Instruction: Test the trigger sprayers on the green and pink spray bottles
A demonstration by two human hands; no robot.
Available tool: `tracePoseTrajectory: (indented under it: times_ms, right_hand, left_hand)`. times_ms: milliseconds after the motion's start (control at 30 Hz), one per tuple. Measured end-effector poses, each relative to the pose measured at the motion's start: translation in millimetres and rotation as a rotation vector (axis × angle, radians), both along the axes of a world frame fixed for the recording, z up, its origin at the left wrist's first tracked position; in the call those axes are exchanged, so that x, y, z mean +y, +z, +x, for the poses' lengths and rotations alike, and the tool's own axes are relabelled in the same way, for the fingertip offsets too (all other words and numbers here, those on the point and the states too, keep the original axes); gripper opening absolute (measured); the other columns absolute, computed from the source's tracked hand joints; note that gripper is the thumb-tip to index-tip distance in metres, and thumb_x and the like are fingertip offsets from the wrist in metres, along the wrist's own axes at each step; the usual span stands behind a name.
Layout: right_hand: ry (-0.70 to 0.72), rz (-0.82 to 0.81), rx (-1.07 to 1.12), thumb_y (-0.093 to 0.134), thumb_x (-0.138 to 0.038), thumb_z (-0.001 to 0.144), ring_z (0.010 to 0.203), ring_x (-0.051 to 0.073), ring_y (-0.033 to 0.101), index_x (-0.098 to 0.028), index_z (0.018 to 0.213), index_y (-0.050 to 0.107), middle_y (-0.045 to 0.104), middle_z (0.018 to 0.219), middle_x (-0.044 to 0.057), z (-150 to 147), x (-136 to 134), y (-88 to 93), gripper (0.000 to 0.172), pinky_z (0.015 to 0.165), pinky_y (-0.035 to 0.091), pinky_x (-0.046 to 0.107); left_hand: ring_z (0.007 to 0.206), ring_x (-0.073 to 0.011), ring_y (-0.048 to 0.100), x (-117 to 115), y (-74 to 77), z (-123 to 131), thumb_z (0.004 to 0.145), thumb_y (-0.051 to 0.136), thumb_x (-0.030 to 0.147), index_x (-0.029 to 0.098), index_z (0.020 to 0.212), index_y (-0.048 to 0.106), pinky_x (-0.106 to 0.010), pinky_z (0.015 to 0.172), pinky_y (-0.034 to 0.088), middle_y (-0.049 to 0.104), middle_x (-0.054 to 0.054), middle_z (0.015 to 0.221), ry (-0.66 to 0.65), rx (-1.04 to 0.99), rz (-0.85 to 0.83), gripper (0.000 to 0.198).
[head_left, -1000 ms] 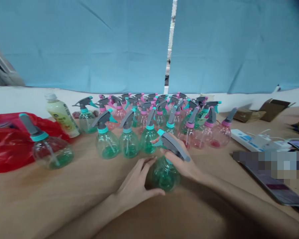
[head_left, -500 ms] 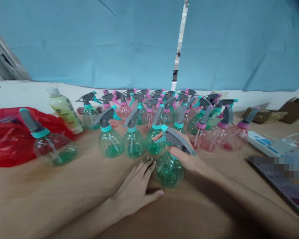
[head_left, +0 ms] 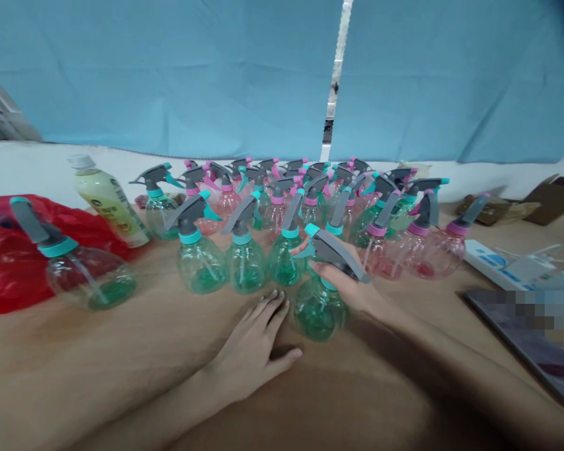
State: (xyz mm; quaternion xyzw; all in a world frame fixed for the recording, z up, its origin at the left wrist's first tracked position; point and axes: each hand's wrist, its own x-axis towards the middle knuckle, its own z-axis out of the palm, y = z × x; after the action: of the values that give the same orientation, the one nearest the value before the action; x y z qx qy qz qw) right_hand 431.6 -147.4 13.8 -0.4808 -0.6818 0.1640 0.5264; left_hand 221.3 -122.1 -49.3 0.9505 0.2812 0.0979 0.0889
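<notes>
My right hand (head_left: 345, 282) is closed around the neck of a green spray bottle (head_left: 320, 313), under its grey trigger head. The bottle is upright, in front of the other bottles. Flat on the wooden table (head_left: 169, 351), my left hand (head_left: 254, 344) lies just left of that bottle, thumb spread and holding nothing. Beyond my hands stand rows of round spray bottles, green ones (head_left: 245, 266) with teal collars and pink ones (head_left: 425, 254) with pink collars. Another green bottle (head_left: 91, 275) sits apart at the left.
At the left are a red plastic bag (head_left: 9, 269) and a pale drink bottle (head_left: 110, 203). On the right lie a white power strip (head_left: 493, 266), a dark flat device (head_left: 517, 338) and a brown box (head_left: 557, 199). A blue sheet (head_left: 192, 81) hangs behind.
The view has shifted slightly, moving the bottles at the left further left and up in the picture. My right hand still holds the bottle's neck, and my left hand still lies flat.
</notes>
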Motion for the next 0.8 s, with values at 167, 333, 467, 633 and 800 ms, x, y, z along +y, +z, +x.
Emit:
tracePoseTrajectory:
  times_ms: [167,333,467,633,800]
  right_hand:
    - [0.026,-0.002,0.047,0.051,-0.035,0.086,0.077,0.016,0.056,-0.025,0.096,0.061,0.058,0.076,-0.001,-2.1,-0.4,1.6,0.017,0.071,0.045,0.031]
    - [0.074,-0.033,0.085,0.053,-0.037,0.086,0.073,0.014,0.056,-0.023,0.089,0.058,0.058,0.079,-0.001,-2.9,0.2,4.9,0.015,0.068,0.045,0.029]
    - [0.072,-0.012,0.114,0.054,-0.038,0.085,0.070,0.014,0.056,-0.023,0.085,0.057,0.054,0.073,-0.002,-3.4,3.1,3.6,0.016,0.064,0.045,0.028]
    - [0.046,0.003,0.118,0.054,-0.039,0.085,0.065,0.013,0.054,-0.022,0.083,0.058,0.053,0.069,-0.002,-3.0,4.5,-1.1,0.018,0.063,0.045,0.028]
    - [0.042,0.010,0.133,0.054,-0.041,0.085,0.064,0.014,0.054,-0.021,0.083,0.059,0.056,0.069,-0.001,-3.0,3.0,-3.1,0.021,0.061,0.045,0.029]
  left_hand:
    - [0.134,-0.0306,0.033,0.6,-0.5,0.4,0.086,0.043,0.059,0.011,0.138,0.038,-0.048,0.107,0.034,0.036,-0.016,0.146,0.001,0.021,0.016,0.071]
    - [0.133,-0.0313,0.035,1.6,0.2,1.9,0.087,0.043,0.057,0.010,0.137,0.039,-0.049,0.107,0.034,0.039,-0.016,0.144,-0.009,0.010,0.027,0.069]
    - [0.133,-0.0311,0.036,1.1,2.9,3.2,0.088,0.041,0.056,0.009,0.137,0.039,-0.049,0.106,0.035,0.038,-0.017,0.145,-0.002,0.053,0.028,0.068]
    - [0.133,-0.0306,0.036,1.1,2.1,2.1,0.088,0.040,0.057,0.009,0.137,0.038,-0.048,0.106,0.035,0.038,-0.017,0.145,-0.004,0.060,0.055,0.069]
    - [0.134,-0.0300,0.034,1.5,2.8,2.8,0.089,0.039,0.056,0.007,0.137,0.038,-0.048,0.107,0.035,0.037,-0.017,0.145,-0.016,0.073,0.078,0.069]
